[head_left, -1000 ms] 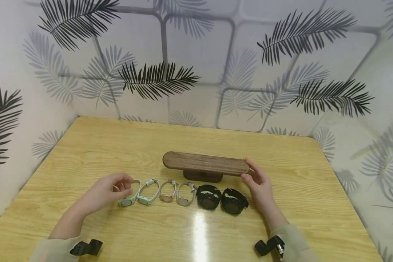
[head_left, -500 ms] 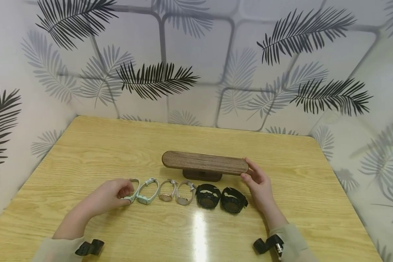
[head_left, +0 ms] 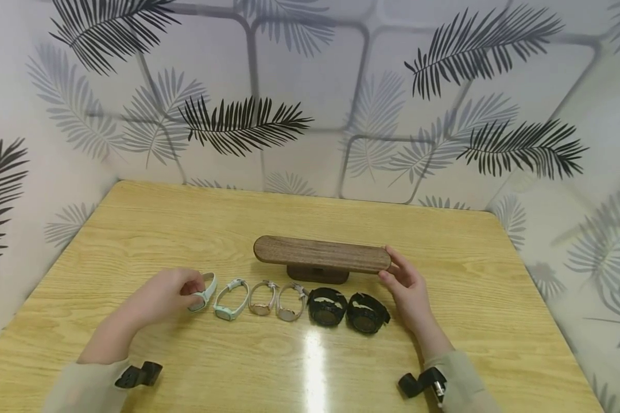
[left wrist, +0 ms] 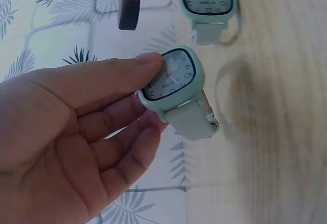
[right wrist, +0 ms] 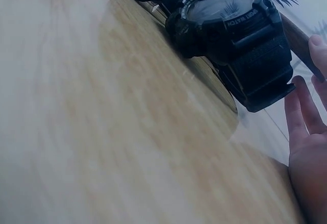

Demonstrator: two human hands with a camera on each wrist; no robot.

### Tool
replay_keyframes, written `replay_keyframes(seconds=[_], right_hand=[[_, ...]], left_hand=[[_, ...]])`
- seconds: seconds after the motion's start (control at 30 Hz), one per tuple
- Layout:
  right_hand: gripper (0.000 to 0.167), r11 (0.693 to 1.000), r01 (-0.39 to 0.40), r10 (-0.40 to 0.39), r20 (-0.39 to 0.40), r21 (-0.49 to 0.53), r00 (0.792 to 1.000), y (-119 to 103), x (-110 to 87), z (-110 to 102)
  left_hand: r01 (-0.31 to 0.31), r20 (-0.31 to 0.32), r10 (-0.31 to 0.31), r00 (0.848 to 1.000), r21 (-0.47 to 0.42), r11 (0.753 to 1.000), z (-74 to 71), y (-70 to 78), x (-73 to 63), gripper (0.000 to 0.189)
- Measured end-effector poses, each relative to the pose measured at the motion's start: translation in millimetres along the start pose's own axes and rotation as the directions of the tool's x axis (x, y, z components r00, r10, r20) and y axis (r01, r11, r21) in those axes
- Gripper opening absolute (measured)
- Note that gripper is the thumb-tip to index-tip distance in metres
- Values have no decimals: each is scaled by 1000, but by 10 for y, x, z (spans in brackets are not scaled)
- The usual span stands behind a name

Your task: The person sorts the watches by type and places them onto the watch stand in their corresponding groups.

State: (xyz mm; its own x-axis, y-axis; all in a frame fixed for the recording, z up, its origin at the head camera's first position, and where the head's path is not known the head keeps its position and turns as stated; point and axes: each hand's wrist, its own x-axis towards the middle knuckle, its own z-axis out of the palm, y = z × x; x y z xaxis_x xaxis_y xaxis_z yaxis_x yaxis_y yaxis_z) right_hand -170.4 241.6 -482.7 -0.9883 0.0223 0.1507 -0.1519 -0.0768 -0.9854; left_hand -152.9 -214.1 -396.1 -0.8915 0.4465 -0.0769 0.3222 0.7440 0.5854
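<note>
My left hand [head_left: 162, 298] pinches a mint-green wristwatch [left wrist: 179, 83] between thumb and fingers; the thumb lies over part of its square dial. In the left wrist view this watch is tilted, its strap closed in a loop. At the right end of a dark wooden watch stand [head_left: 320, 253], my right hand [head_left: 412, 298] holds the bar, thumb in front and fingers behind. The stand's bar sits on a short base [head_left: 317, 273]. A second mint-green watch [head_left: 224, 314] stands just right of the held one.
Two pale-strapped watches with rose-gold cases [head_left: 260, 310] continue the row, then two bulky black sports watches [head_left: 326, 313], the last one close to the right hand. All stand before the wooden stand on a light wood table [head_left: 268, 367]. A leaf-patterned wall [head_left: 310, 155] closes the back.
The left hand has closed thumb and fingers on the leftmost mint-green watch and shifted it slightly up and to the left, away from its neighbour. The right hand keeps its hold on the stand.
</note>
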Motion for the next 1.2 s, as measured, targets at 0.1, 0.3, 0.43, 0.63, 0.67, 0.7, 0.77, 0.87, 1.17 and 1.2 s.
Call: replay_keyframes(seconds=[0.1, 0.3, 0.43, 0.63, 0.67, 0.7, 0.77, 0.87, 1.17, 1.2], right_hand=[[53, 1000, -1, 1, 1, -8, 1000, 0, 1, -3], [53, 1000, 10, -10, 6, 1, 1000, 8, -8, -12], [53, 1000, 19, -19, 14, 17, 1000, 17, -14, -16], [53, 1000, 16, -16, 22, 12, 1000, 33, -19, -27], [53, 1000, 14, -14, 23, 10, 1000, 34, -20, -29], [53, 1000, 14, -14, 24, 7, 1000, 35, -20, -32], [53, 1000, 16, -16, 26, 3, 1000, 36, -20, -38], [53, 1000, 19, -19, 26, -3, 999, 30, -23, -44], [52, 1000, 12, -12, 23, -2, 1000, 13, -39, -51], [52, 1000, 13, -12, 24, -2, 1000, 13, -38, -53]], left_hand=[[4, -21, -5, 1000, -23, 1000, -39, 48, 26, 8], [7, -111, -16, 994, -79, 997, -18, 141, 117, 11], [18, -211, -46, 976, -136, 991, 17, 236, 187, 14], [52, -309, -120, 943, -217, 975, 95, 297, 320, 19], [60, -316, -134, 939, -232, 971, 105, 306, 343, 20], [66, -320, -147, 936, -251, 966, 112, 318, 362, 21], [81, -327, -174, 929, -278, 957, 132, 332, 407, 23], [97, -327, -208, 922, -325, 941, 155, 361, 467, 25], [111, -278, -279, 919, -496, 861, 230, 443, 609, 30], [112, -270, -285, 920, -514, 850, 238, 446, 626, 30]])
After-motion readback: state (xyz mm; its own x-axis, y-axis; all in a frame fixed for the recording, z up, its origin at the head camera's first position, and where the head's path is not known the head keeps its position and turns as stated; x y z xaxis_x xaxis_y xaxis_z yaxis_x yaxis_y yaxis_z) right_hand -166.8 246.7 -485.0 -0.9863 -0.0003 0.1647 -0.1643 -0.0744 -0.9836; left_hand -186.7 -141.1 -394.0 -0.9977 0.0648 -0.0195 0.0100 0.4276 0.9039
